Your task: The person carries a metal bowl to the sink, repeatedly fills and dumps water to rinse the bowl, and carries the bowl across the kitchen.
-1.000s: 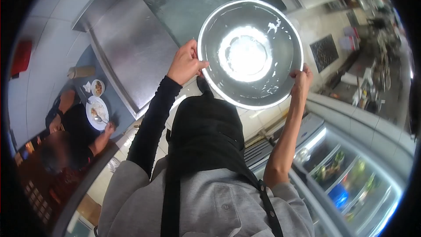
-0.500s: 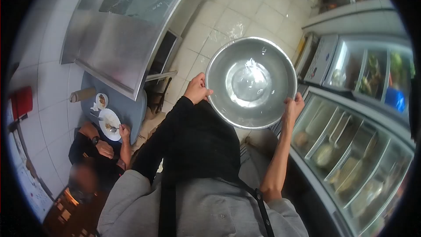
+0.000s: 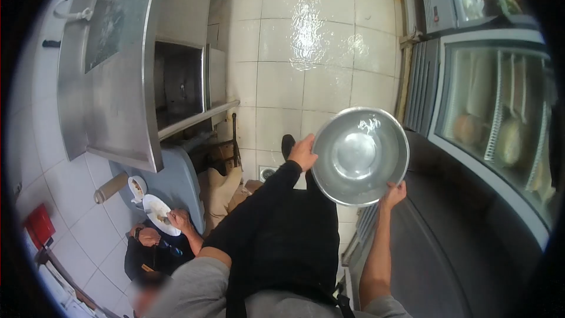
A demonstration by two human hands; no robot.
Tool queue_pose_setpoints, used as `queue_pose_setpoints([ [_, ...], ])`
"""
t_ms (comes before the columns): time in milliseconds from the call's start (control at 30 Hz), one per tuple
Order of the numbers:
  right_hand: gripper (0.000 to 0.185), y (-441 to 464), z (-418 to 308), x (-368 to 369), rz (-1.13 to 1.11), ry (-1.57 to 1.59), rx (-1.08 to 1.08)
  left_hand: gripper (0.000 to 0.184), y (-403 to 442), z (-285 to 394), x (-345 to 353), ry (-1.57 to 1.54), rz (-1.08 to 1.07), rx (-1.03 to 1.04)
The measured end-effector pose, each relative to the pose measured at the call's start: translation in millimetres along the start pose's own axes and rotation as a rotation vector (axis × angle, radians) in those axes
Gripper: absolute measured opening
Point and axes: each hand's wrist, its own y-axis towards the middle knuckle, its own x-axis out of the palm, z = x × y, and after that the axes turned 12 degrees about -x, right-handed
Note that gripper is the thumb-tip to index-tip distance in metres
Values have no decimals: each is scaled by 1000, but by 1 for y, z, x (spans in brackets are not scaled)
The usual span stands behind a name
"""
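Observation:
A large round metal bowl [image 3: 329,168] is held out in front of my body, its shiny inside facing up. What looks like clear water may be in it, but glare makes this hard to judge. My left hand [image 3: 303,153] grips the rim on the left side, fingers mostly under the edge. On the lower right of the rim, my right hand [image 3: 393,195] is closed with the thumb on top. Below the bowl are my black apron and one dark shoe [image 3: 288,146].
A steel sink counter [image 3: 118,94] stands at left. Beneath it, a person at a blue-grey table [image 3: 188,171] eats from a white plate [image 3: 159,209] beside a small bowl [image 3: 136,187]. Glass-fronted display fridge [image 3: 500,112] lines the right. The tiled floor [image 3: 282,88] looks wet ahead.
The view has turned, so the floor ahead and sink show more squarely. The bowl now appears lower and slightly further right, still in both hands.

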Motion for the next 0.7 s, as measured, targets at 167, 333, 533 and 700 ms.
queue_pose_setpoints([
  [167, 18, -68, 148, -55, 201, -33, 131, 30, 65, -56, 80, 190, -144, -10],
  [333, 25, -85, 241, -90, 252, -162, 121, 26, 136, -118, 169, 299, -186, -21],
  [533, 22, 13, 268, -19, -70, -319, 228, 24, 249, -206, 216, 371, -290, -238],
  [700, 40, 111, 245, 185, -434, -816, 88, 35, 387, -299, 147, 855, -293, 64],
])
